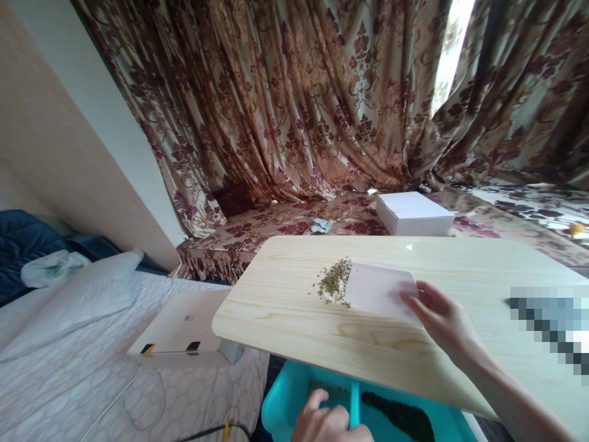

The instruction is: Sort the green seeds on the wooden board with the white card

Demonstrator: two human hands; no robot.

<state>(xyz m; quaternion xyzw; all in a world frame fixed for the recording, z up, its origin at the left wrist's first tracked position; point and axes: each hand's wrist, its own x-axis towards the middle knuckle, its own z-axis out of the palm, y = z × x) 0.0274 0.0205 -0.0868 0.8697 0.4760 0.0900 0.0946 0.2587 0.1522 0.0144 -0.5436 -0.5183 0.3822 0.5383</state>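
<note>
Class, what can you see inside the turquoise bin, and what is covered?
In the turquoise bin, a dark green heap lies right of the divider; something indistinct shows left of it. The tabletop covers the far part, the left hand some nearer the front.

1. Across the centre and right of the frame is your table, with a heap of small pieces on it near mid-frame.
2. Right against the heap lies a flat sheet [375,286], your right hand [437,312] at its right end.
3. At bottom centre, below the table's [276,307] near edge, sits the tub [275,402]; your left hand [329,425] crosses its divider [354,400], with a clump [401,417] in the compartment to the right.
4. Behind the table you have a box [416,213], a packet [321,225] to its left, and the curtain [294,92] behind both.
5. At lower left, the bed [59,380] bears a carton [184,319] and, farther left, a pillow [78,301].
</note>
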